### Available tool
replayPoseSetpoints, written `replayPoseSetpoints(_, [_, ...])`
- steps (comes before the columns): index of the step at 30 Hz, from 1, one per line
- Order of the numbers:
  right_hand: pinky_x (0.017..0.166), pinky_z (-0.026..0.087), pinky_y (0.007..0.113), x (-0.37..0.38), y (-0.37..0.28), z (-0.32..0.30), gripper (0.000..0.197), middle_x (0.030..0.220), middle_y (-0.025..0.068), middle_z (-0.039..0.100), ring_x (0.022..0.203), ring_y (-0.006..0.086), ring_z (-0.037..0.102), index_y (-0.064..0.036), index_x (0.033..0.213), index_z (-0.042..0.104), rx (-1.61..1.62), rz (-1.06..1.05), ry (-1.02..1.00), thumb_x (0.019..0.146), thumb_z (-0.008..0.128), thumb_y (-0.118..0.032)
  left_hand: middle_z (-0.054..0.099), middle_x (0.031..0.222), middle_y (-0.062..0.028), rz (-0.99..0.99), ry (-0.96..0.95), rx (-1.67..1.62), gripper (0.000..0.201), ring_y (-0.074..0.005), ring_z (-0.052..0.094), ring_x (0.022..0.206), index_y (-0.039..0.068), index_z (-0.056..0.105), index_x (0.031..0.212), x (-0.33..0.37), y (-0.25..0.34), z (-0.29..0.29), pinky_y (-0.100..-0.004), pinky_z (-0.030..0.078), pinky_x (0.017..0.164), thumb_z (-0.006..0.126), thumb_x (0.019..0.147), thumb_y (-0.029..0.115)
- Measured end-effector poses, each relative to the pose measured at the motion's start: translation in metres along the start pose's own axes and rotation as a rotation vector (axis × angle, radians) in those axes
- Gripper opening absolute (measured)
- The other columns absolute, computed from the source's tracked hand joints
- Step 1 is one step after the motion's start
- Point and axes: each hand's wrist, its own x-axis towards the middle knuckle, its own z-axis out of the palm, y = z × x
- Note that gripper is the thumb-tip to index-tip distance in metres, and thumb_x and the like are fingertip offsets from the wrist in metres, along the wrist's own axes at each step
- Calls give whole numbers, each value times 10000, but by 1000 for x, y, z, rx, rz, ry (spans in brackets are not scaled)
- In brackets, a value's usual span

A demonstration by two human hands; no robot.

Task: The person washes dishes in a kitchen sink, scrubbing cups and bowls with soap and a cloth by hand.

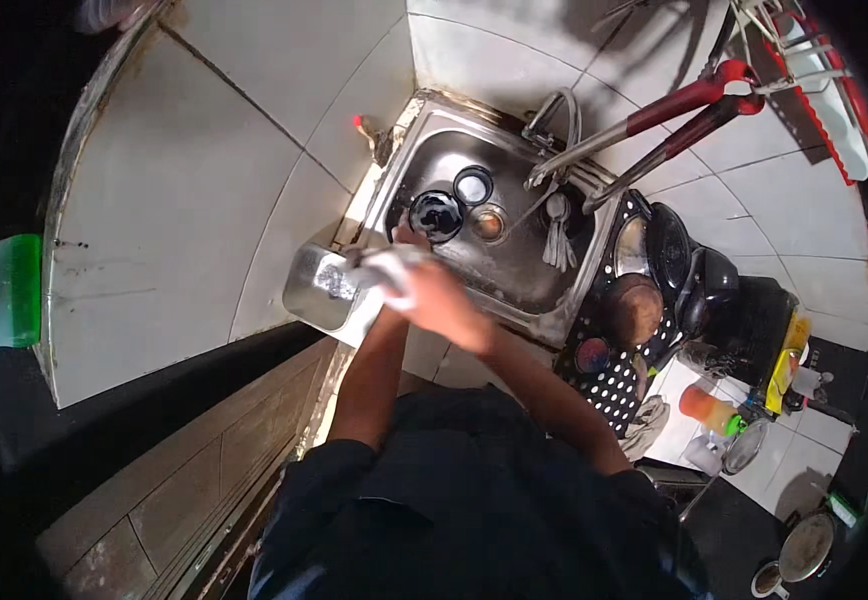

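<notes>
Over the near left edge of the sink [544, 325], my right hand [444, 305] is closed round a grey-white thing [391, 272], too smeared by motion to name. My left hand [410, 237] reaches past it into the basin, at the near edge of a dark round bowl [436, 213] with whitish suds or shine inside. My right hand and its load partly cover the left, so its grip does not show. A smaller dark-rimmed cup [472, 186] stands beside the bowl. On the ledge to the left sits a rectangular steel container [316, 288] with something pale in it.
Several spoons [558, 240] lie in the basin's right side, near a brownish drain [489, 224]. A curved faucet [566, 110] rises behind. Red-handled tongs [654, 125] hang over the sink's far right. Pans [635, 310] crowd a polka-dot cloth [609, 395] on the right.
</notes>
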Motion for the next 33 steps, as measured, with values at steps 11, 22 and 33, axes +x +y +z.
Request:
replayPoseSetpoints(11, [734,547,428,55,26,101,247,876,167,662,834,334,669,-51,1024,662,-196,-197,-325,836,662,-211,592,859,-280,341,306,171,357,-436,546,871,-33,663,926,8,6,24,-496,404,843,488,962,276])
replayPoseSetpoints(22, [647,510,348,-64,119,0,188,809,155,673,707,248,674,-52,1011,655,115,457,425,866,669,-171,547,1015,-176,544,287,91,275,-357,537,970,65,672,1148,-14,38,-16,-449,434,847,536,946,192])
replayPoseSetpoints(33, [677,513,301,-95,198,36,201,844,108,697,736,160,665,-12,1019,651,354,677,498,913,610,-178,559,1026,-180,606,264,126,279,-362,559,968,35,661,1140,-11,53,-37,-458,436,843,517,964,197])
